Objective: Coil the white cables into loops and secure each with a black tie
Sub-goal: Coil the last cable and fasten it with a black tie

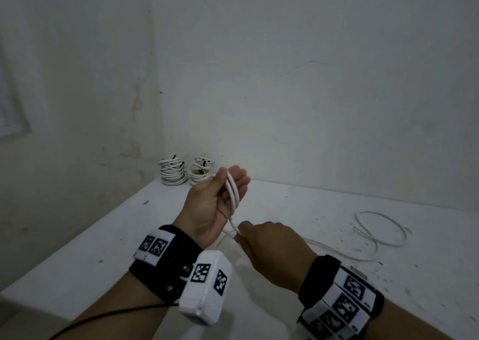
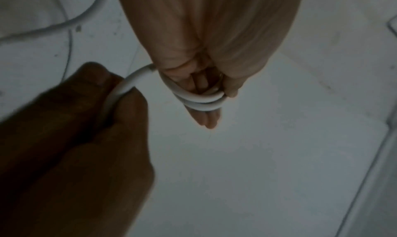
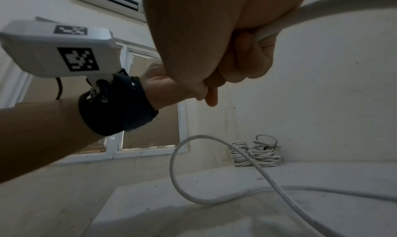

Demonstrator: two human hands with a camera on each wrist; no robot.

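Note:
My left hand (image 1: 223, 192) is raised above the table, palm towards me. Two or three turns of the white cable (image 1: 233, 192) are wound round its fingers, and the thumb presses on them. The left wrist view shows these loops (image 2: 204, 103) crossing the fingers of the left hand (image 2: 204, 53). Just below, my right hand (image 1: 261, 244) grips the same cable in a fist. In the right wrist view the right hand (image 3: 236, 62) has its fingers curled round the cable (image 3: 279, 25). The cable's loose tail (image 1: 381, 236) lies curled on the table at the right.
Two stacks of coiled white cables (image 1: 173, 175) (image 1: 201, 175), with black ties (image 1: 206, 162) sticking up, stand in the far corner of the white table (image 1: 311, 205) against the wall. Walls close the table in at the left and back.

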